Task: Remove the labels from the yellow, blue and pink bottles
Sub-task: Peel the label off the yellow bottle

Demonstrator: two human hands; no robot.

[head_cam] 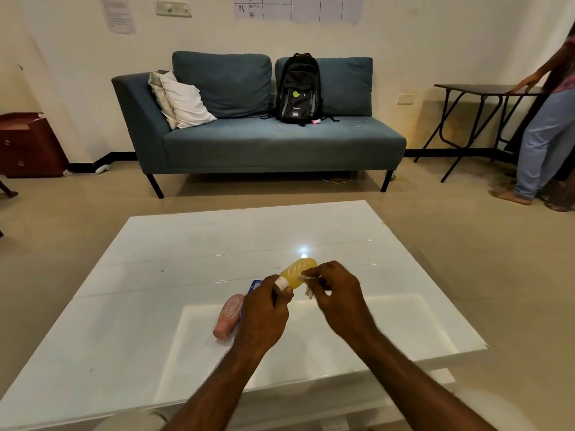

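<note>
yellow bottle (pixel 297 273) is held above the white surface (pixel 174 244), cap end clenched in left hand (pixel 264 315); right hand (pixel 337 293) fingers pinch its half-peeled label (pixel 308 286). beside it, pink bottle (pixel 228 315) and blue bottle (pixel 253 287) look untouched.

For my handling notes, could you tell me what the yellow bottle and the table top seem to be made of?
Yellow bottle: probably translucent plastic, since light glows through its body.
Table top: glossy white, glass or lacquered board; it mirrors a lamp sharply, and which of the two I cannot tell.
</note>
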